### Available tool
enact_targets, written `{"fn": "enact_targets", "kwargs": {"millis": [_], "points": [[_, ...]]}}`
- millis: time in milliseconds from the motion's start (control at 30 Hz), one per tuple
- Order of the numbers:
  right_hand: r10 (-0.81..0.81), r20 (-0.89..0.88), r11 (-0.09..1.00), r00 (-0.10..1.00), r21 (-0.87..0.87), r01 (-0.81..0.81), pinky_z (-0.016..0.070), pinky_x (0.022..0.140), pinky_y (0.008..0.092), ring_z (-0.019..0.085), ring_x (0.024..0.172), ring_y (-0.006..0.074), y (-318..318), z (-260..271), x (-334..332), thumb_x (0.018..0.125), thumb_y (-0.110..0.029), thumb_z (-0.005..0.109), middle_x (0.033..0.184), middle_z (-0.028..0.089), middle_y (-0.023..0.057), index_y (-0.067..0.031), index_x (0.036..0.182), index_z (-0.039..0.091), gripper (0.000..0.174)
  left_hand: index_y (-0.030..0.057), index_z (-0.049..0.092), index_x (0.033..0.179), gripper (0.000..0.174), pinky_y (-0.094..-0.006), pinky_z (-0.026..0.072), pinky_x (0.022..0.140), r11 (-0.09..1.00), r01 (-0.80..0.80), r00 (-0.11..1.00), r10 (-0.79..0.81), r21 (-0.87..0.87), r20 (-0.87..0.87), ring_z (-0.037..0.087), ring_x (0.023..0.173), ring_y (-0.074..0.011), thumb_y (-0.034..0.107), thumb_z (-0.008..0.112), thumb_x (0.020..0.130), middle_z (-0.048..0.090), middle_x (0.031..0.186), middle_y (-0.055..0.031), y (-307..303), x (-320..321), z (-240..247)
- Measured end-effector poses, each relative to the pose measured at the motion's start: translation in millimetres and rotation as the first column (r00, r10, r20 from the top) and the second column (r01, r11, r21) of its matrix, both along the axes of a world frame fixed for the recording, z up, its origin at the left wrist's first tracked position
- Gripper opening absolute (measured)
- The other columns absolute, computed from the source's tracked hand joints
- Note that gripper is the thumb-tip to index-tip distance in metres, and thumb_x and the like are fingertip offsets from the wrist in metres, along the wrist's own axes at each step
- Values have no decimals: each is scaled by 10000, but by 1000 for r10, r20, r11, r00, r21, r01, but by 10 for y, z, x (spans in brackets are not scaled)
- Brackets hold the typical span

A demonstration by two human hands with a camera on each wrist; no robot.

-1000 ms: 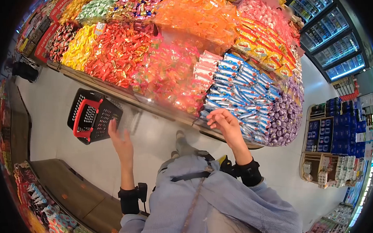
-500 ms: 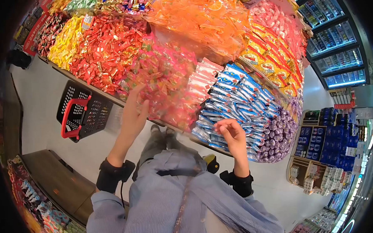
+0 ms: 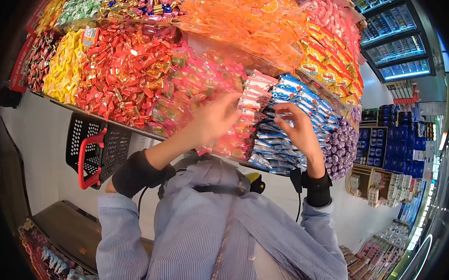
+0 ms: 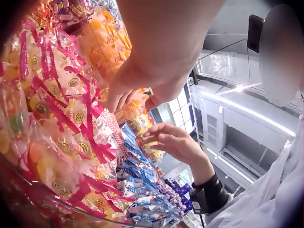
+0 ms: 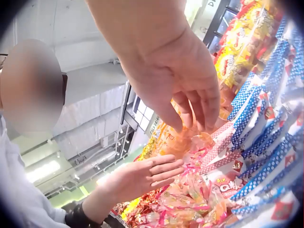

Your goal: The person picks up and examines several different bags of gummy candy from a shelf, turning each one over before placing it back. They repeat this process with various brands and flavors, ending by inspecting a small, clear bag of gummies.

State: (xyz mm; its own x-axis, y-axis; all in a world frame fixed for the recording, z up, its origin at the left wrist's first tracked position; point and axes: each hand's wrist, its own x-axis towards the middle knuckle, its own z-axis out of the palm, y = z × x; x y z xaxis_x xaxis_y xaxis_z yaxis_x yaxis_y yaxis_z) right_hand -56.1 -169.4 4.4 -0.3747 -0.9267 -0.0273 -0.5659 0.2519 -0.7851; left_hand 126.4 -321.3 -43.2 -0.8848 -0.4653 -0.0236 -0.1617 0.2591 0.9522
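At the left of the head view, a black shopping basket with a red handle stands on the pale floor, just beside the front edge of the candy display. Above it, in the upper left, lie heaps of yellow-wrapped sweets and, next to them, red-wrapped sweets. Toward the middle is a heap of pink-wrapped sweets. The left hand reaches over it from the lower left, fingers straight and held close together. The right wrist view shows this hand flat and just above the pink wrappers; whether it touches them cannot be told. Its fingertips point at a stack of red-and-white striped packets right of the pink heap. Further right, in the centre right of the frame, lie the blue-and-white packets. The right hand is up against them, fingers bent and the tips drawn near the thumb at a packet's edge; whether they pinch it cannot be told. Right of the blue packets sits a mound of purple-wrapped sweets. Orange packets fill the top centre, and lit drinks coolers stand in the upper right corner.
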Motion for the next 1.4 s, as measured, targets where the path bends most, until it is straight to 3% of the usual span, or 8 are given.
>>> {"fn": "enact_targets", "kwargs": {"millis": [100,200,333,433,600,833,1033,1400], "points": [[56,-161,998,985,18,-54,465,776,327,579,920,246,-198,127,31,766,-51,626,962,593,127,-23,1031,537,281,4,338,1286,497,-319,398,920,996,89,992,-91,27,83,495,1107,-231,206,524,872,437,1268,-155,-39,-110,-74],[58,-134,995,989,91,-46,461,793,334,577,948,253,-343,-5,-54,760,-74,637,1018,583,145,-12,1045,533,310,-6,361,1265,561,-378,442,775,971,68,995,-49,230,-90,563,936,-257,307,524,830,562,1043,-178,-48,-334,-436],[140,-184,988,973,85,-126,454,805,334,567,964,270,-470,-213,-166,761,-98,633,1042,572,159,-7,1063,529,333,20,460,1170,427,-329,424,776,773,0,1000,-19,634,22,532,976,-197,316,461,862,553,1117,-123,-209,-453,-124],[196,-272,980,942,80,-181,452,797,339,561,957,290,-486,-342,-182,761,-104,627,1019,570,164,-9,1081,523,349,-15,191,1358,664,-338,147,1069,475,98,995,-75,874,-70,199,1313,-242,387,413,877,235,1400,-192,-343,-422,109],[220,-368,973,904,151,-175,452,773,353,554,939,312,-454,-401,-197,758,-104,628,995,557,171,-4,1105,507,381,-85,114,1346,813,-356,70,1083,344,62,991,-130,937,-18,109,1339,-271,486,400,842,119,1436,-197,-491,-573,-130],[168,-146,974,975,177,-141,483,735,315,624,820,226,-429,-336,-277,767,-82,637,1039,554,138,-7,1099,513,362,-95,74,1344,766,-378,49,1085,149,18,998,-55,989,-10,85,1341,-294,476,293,882,78,1431,-229,-527,-554,6],[242,-292,955,926,238,-174,484,733,311,608,856,239,-494,-342,-328,763,-106,650,1006,551,131,-2,1065,534,340,-90,64,1347,745,-370,40,1086,257,40,991,-132,966,-6,78,1344,-279,475,248,897,60,1437,-214,-553,-562,-46],[187,-86,946,979,283,-156,487,713,295,621,808,201,-453,-374,-452,794,-141,624,937,630,122,15,1063,551,319,-58,35,1361,788,-344,-2,1083,449,125,965,-263,885,-3,-6,1350,-251,529,256,884,8,1448,-182,-309,-599,-47]]}}
